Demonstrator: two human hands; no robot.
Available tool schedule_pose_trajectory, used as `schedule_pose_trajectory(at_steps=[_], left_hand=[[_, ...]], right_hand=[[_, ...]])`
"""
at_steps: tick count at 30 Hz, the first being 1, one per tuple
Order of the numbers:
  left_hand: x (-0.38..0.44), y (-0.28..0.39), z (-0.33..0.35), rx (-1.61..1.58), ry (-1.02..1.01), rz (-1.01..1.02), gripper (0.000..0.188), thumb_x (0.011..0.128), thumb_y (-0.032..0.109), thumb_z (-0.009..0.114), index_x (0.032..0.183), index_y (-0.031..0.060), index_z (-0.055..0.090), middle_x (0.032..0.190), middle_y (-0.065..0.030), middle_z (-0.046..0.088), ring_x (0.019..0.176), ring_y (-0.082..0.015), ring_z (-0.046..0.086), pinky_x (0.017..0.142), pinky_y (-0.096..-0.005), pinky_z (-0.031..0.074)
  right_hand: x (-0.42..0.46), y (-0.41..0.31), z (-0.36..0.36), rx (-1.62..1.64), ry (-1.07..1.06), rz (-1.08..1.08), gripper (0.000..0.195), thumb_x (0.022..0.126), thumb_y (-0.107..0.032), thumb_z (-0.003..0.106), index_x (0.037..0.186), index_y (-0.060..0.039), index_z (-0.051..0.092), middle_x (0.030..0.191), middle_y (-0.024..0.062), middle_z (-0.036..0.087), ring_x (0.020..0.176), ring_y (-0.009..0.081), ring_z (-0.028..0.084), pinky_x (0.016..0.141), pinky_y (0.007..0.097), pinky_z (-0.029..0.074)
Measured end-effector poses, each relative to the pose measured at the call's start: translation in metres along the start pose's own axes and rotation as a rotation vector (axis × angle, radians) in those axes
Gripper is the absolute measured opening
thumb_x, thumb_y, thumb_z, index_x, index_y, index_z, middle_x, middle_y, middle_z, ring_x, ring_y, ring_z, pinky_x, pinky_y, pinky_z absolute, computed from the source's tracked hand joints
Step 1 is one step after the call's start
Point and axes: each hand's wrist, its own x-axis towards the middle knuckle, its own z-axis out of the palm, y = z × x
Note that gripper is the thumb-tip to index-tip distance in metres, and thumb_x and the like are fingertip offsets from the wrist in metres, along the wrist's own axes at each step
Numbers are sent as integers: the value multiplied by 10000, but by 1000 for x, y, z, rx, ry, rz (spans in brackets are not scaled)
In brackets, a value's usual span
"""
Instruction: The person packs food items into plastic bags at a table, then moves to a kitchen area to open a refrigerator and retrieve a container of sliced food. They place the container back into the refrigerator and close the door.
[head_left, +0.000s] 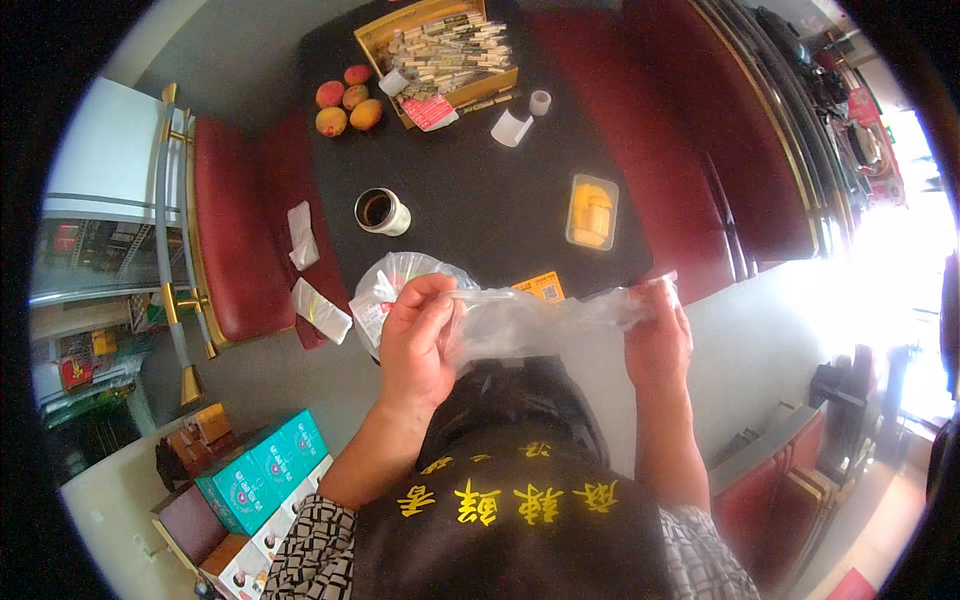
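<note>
A clear plastic bag (517, 322) is stretched sideways between my two hands, above the table's near edge. My left hand (424, 337) pinches one end between thumb and fingers. At the other end, my right hand (658, 330) is closed around the bunched plastic, which partly covers its fingers. Just behind my left hand sits a round container wrapped in a clear bag (405, 266), with a printed paper slip (371, 311) on it. An orange card (551, 286) with a printed code lies partly behind the stretched plastic.
On the dark table (480, 202) stand an open jar (382, 211) of dark contents and a tub of cut yellow fruit (592, 214). Farther back are several mangoes (349, 101) and a box of wrapped chopsticks (450, 60). Red benches (236, 232) flank the table; teal cartons (262, 469) stand lower left.
</note>
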Motion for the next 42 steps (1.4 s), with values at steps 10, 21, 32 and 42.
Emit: schedule_pose_trajectory(at_steps=[10, 21, 32, 42], left_hand=[[41, -45, 9, 46, 76, 0, 160, 889, 53, 554, 1045, 45, 588, 859, -32, 618, 675, -64, 510, 563, -183, 394], [53, -62, -4, 97, 159, -39, 174, 875, 65, 568, 1046, 40, 588, 882, -32, 615, 781, -105, 591, 638, -209, 466], [59, -67, 27, 71, 91, -77, 186, 879, 54, 551, 1062, 32, 579, 826, -41, 615, 545, -41, 427, 449, -196, 331], [60, -75, 13, 245, 162, 42, 182, 909, 60, 522, 1081, 27, 573, 823, -15, 601, 566, -34, 435, 479, -207, 355]], right_hand=[[80, -7, -50, -185, -18, 207, 361, 896, -351, 618, 1060, -30, 593, 1042, 73, 611, 870, 138, 576, 718, 295, 475], [221, 129, -113, -264, 127, 89, 187, 845, -135, 659, 828, -61, 489, 791, 71, 575, 643, 187, 582, 571, 309, 509], [136, -85, -56, -114, -403, -56, 266, 868, -20, 524, 1134, -17, 503, 1046, 123, 597, 961, 233, 609, 849, 368, 515], [65, 18, 0, -1385, -651, -266, 294, 832, -148, 575, 1105, -44, 610, 1009, 152, 652, 855, 293, 641, 773, 364, 506]])
